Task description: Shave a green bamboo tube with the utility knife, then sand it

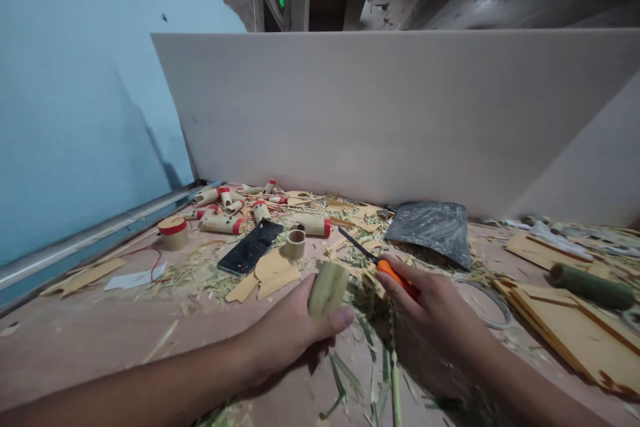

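My left hand (295,320) is closed round a short pale-green bamboo piece (327,288), with the thumb along its lower edge. In my right hand (433,297) is a knife (393,275) with an orange handle and a narrow dark blade. The blade points up and left, just beyond the bamboo and apart from it. A short bamboo ring (295,244) stands on the table past my left hand. Below my right hand a thin twisted rod (394,353) lies among green shavings.
A black phone (253,247) lies left of the ring. Several red-ended bamboo tubes (223,223) are piled behind it. Toward the right are a dark grey sheet (430,228), flat wooden panels (575,327) and a green bamboo length (591,285). A white board (390,120) stands at the back.
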`<state>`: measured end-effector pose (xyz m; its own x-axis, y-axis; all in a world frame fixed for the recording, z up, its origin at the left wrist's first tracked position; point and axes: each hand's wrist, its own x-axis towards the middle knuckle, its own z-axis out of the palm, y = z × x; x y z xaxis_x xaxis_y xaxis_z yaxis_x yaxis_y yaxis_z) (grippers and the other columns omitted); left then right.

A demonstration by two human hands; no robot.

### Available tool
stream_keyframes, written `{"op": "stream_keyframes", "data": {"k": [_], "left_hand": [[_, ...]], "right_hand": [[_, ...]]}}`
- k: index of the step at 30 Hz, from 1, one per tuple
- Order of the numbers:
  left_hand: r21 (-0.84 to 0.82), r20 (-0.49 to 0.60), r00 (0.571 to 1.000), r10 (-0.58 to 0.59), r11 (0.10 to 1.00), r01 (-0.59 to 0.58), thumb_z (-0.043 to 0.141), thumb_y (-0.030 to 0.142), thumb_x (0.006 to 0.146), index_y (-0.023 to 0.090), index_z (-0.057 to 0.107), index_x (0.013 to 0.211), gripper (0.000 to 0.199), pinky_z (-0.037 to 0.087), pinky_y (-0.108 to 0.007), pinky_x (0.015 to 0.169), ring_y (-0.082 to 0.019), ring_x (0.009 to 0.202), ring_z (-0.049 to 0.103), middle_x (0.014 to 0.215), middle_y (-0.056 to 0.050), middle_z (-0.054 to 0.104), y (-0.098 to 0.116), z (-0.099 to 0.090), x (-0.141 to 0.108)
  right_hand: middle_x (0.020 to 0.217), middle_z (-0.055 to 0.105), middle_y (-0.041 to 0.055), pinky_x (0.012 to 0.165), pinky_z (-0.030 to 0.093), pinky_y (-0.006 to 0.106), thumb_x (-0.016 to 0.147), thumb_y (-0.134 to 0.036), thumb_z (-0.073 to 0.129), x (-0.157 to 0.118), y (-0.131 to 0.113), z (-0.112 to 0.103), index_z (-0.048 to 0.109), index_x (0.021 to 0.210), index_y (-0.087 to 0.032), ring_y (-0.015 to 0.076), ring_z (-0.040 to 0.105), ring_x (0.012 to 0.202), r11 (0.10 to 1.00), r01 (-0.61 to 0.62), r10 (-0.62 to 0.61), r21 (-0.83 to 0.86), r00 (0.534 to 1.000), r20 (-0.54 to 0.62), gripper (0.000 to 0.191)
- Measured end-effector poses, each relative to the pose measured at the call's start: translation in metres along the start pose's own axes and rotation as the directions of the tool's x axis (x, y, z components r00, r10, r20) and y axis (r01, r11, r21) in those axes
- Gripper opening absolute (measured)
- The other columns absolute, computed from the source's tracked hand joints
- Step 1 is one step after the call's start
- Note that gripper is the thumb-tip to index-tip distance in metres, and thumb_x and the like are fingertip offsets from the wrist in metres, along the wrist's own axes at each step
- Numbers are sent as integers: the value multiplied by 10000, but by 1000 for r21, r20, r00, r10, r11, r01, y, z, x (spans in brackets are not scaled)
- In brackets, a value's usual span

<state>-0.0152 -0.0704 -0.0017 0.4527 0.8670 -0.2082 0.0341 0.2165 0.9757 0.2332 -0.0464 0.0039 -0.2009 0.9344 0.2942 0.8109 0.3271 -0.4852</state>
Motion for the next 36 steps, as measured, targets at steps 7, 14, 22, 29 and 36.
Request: {"op": "stream_keyframes", "data": {"k": [7, 14, 22, 29, 36], "left_hand": [[138, -23, 984, 179, 975, -174, 709, 625, 914, 195, 636, 1216, 531, 467, -313, 879, -230, 1079, 603, 1179, -103, 669, 18, -7, -4], [130, -141, 967, 210, 973, -192, 719, 541, 927, 220, 485, 1367, 593, 493, -285, 635, -177, 762, 619, 964, -45, 697, 18, -17, 0], [18, -8, 999, 46, 999, -46, 772, 551, 849, 199, 443, 1256, 631, 482, -274, 616, -161, 712, 635, 928, -73, 734, 15, -12, 0], [4, 153, 983, -102, 995, 102, 872, 530, 749, 213, 443, 1319, 780, 471, -258, 570, -128, 608, 588, 812, 8, 656, 24, -6, -9], [10, 91, 991, -94, 996, 94, 868, 529, 770, 175, 572, 1077, 554, 460, -244, 571, -121, 609, 580, 779, -13, 669, 15, -8, -3]], "right_hand": [[828, 735, 4, 714, 479, 296, 1063, -587, 451, -7, -13, 6, 648, 885, -248, 237, 674, 811, 971, -67, 33, 228, 989, 147, 431], [928, 729, 41, 744, 504, 311, 1015, -656, 481, -9, -13, 8, 698, 942, -229, 259, 653, 884, 908, -125, 81, 401, 989, 125, 485], [831, 707, 5, 773, 562, 290, 864, -614, 764, -12, -34, 4, 736, 1020, -242, 249, 693, 885, 660, -234, 91, 714, 968, 234, 404], [880, 695, 23, 740, 540, 302, 890, -653, 732, -17, -32, 9, 699, 962, -216, 221, 633, 811, 662, -250, 24, 707, 949, 313, 444], [827, 665, 17, 678, 460, 290, 1085, -597, 436, -21, -22, 3, 629, 892, -238, 208, 600, 776, 920, 29, -98, 390, 982, 159, 451]]}}
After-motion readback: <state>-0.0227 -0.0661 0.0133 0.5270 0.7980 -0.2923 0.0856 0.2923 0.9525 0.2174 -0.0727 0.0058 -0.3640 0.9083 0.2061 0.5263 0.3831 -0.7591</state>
